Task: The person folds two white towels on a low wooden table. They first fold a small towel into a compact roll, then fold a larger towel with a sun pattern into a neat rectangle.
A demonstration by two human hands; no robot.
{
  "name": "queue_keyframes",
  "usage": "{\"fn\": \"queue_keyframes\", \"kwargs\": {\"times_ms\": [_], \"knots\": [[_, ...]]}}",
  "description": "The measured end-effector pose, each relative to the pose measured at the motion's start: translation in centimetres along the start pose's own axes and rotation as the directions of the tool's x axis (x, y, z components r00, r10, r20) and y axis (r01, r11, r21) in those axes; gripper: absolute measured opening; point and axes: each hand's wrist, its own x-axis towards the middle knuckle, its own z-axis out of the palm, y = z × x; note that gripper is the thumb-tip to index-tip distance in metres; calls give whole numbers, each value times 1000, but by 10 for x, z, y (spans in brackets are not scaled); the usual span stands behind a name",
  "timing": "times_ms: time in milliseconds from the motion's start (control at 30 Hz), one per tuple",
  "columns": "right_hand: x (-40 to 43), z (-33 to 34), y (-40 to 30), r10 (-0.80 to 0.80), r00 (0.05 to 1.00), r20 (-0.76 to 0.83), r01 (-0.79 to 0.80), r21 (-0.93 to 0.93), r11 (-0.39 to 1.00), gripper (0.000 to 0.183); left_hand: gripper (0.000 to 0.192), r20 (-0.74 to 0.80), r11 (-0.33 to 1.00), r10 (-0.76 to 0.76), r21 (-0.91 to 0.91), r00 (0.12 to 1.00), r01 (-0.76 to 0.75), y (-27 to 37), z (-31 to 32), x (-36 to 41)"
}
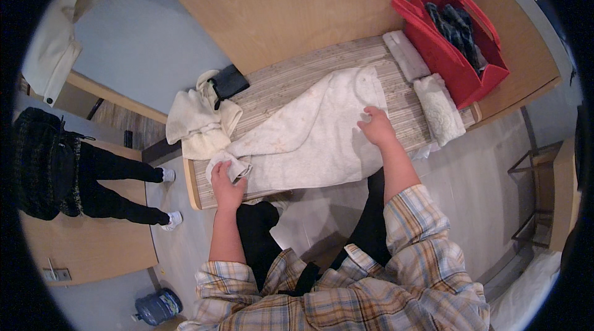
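A pale, faintly patterned towel (320,131) lies spread over the striped surface of a low bench (287,80), its upper left part folded over and one edge at the bench's front. My left hand (228,187) rests on the bunched left end of the pale cloth, fingers curved; whether it pinches the fabric cannot be told. At the towel's right side, my right hand (377,127) has its fingers apart, over or lightly on the cloth.
Left on the bench are crumpled cream cloth (202,120) and a black item (230,82). Rolled cloths (440,109) lie beside a red felt bag (445,48) holding dark clothing. Another person (60,168) stands left; a water jug (158,307) lies on the floor.
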Motion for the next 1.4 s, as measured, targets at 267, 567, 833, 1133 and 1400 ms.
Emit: {"fn": "queue_keyframes", "kwargs": {"times_ms": [267, 567, 833, 1133, 1400], "knots": [[-10, -16, 9, 252, 956, -150, -286, -297, 911, 42, 62, -199, 994, 19, 109, 980, 3, 1, 5, 10], [11, -44, 52, 106, 890, -443, -288, -366, 885, 22, 19, -100, 878, -344, -386, 934, 282, -30, -7, 9], [23, -1, 10, -62, 983, -175, 74, 66, 995, 18, 19, -26, 515, -546, -799, 837, 311, -44, -8, 11], [-4, 39, -60, -89, 842, 533, -236, 511, 827, 22, 35, -198, 949, 17, -305, 980, -78, -35, -12, 11], [41, 17, -116, -196, 617, 762, -86, 313, 946, 33, 26, 469, 578, -300, -603, 831, 549, -47, -29, 11]]}}
